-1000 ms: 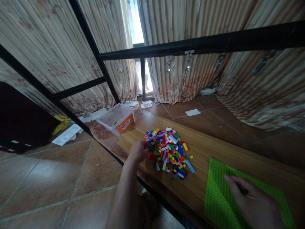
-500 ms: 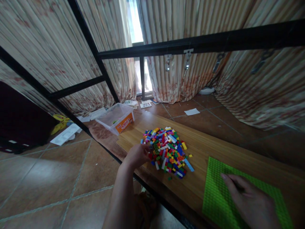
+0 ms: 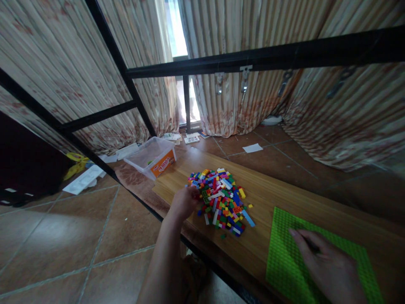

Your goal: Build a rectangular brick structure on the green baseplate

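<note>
A heap of small bricks in many colours lies on a low wooden board. My left hand reaches into the heap's left edge with fingers curled in a pinch; what they grip is hidden among the bricks. My right hand lies flat on a bright green studded baseplate at the board's near right, fingers stretched out, holding it down.
A clear plastic tub with an orange label stands at the board's far left end. Black metal frame bars cross overhead. Striped curtains hang behind. Papers and white packaging lie on the brown tiled floor.
My left hand shifted a little along the heap's left edge, dipping back and then into the bricks again. My right hand stayed flat on the baseplate.
</note>
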`<state>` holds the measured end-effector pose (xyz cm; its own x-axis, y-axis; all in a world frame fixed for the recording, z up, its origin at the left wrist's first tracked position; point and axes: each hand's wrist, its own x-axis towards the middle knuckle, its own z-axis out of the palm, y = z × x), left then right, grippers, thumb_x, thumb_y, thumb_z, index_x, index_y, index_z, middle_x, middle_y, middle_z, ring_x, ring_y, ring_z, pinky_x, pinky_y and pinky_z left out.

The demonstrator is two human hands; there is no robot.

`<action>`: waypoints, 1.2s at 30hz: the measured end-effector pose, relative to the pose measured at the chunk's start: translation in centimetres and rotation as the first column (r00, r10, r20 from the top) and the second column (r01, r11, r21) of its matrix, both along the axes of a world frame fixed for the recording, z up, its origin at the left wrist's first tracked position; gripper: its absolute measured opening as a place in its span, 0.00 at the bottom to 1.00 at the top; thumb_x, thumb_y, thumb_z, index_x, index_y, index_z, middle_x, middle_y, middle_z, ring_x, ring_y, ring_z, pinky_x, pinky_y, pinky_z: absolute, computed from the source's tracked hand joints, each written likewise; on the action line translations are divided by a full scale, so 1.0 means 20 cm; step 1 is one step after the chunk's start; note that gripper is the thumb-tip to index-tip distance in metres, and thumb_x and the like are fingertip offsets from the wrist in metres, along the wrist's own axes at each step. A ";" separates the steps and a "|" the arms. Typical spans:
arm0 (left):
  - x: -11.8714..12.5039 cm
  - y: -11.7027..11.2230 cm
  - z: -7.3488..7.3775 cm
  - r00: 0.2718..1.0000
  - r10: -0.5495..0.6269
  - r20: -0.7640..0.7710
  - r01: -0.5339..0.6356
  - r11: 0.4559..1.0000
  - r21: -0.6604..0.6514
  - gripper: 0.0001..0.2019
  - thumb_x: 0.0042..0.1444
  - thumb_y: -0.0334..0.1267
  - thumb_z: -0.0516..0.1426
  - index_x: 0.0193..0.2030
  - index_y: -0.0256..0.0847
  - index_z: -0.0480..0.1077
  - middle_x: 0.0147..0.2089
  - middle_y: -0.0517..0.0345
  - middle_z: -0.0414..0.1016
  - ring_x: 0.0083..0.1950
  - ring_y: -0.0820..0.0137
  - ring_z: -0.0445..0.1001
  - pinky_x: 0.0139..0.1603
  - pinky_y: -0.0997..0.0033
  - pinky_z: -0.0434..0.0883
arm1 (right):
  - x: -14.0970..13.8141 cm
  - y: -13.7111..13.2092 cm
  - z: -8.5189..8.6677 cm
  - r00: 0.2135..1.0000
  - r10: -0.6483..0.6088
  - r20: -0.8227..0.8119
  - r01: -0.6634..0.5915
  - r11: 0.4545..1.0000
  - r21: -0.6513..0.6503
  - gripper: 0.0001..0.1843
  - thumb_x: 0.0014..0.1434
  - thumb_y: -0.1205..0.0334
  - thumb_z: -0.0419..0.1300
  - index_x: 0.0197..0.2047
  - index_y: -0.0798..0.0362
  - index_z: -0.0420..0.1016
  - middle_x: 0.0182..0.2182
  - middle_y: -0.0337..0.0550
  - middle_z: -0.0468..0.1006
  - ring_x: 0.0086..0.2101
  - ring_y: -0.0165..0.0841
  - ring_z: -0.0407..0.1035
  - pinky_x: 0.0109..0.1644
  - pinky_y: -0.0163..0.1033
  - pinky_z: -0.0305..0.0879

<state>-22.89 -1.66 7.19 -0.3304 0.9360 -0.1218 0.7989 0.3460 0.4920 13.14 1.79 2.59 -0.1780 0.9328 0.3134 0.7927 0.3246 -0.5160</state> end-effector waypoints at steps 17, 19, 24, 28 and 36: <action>0.17 0.02 0.06 0.991 -0.067 -0.115 0.061 0.997 -0.057 0.13 0.45 0.45 0.64 0.38 0.43 0.75 0.39 0.53 0.77 0.40 0.63 0.73 0.36 0.70 0.64 | -0.01 0.01 0.00 0.998 -0.024 -0.051 0.022 0.999 -0.042 0.23 0.57 0.39 0.52 0.33 0.48 0.77 0.32 0.39 0.82 0.31 0.36 0.77 0.37 0.39 0.69; 0.20 0.03 0.05 0.987 -0.052 -0.151 0.043 0.997 -0.057 0.11 0.47 0.43 0.62 0.36 0.43 0.75 0.39 0.52 0.77 0.41 0.62 0.73 0.36 0.69 0.64 | -0.01 0.01 0.02 0.998 -0.018 -0.060 0.016 0.999 -0.030 0.23 0.56 0.38 0.52 0.32 0.48 0.77 0.32 0.40 0.81 0.30 0.36 0.77 0.37 0.39 0.69; 0.21 0.05 0.05 0.986 -0.026 -0.165 0.020 0.999 -0.035 0.07 0.54 0.37 0.55 0.35 0.43 0.75 0.38 0.52 0.78 0.40 0.63 0.74 0.35 0.70 0.63 | -0.01 0.00 0.03 0.997 -0.022 -0.069 0.019 0.999 -0.046 0.23 0.57 0.39 0.52 0.32 0.48 0.77 0.31 0.41 0.81 0.29 0.36 0.76 0.38 0.39 0.69; 0.14 0.06 0.04 0.994 0.030 -0.106 -0.030 1.000 0.000 0.08 0.56 0.38 0.55 0.36 0.41 0.75 0.37 0.51 0.78 0.37 0.65 0.73 0.34 0.71 0.62 | 0.01 0.00 0.01 0.996 -0.030 -0.086 0.026 0.999 -0.048 0.23 0.57 0.39 0.53 0.33 0.48 0.77 0.32 0.40 0.81 0.31 0.36 0.76 0.38 0.38 0.69; 0.05 0.08 0.04 0.993 0.099 0.061 -0.102 0.994 0.044 0.08 0.55 0.34 0.55 0.33 0.38 0.76 0.30 0.57 0.75 0.31 0.71 0.68 0.32 0.74 0.59 | 0.00 0.01 -0.01 0.997 0.010 -0.077 -0.010 1.000 0.012 0.23 0.58 0.38 0.52 0.33 0.48 0.77 0.31 0.39 0.81 0.29 0.35 0.77 0.36 0.38 0.69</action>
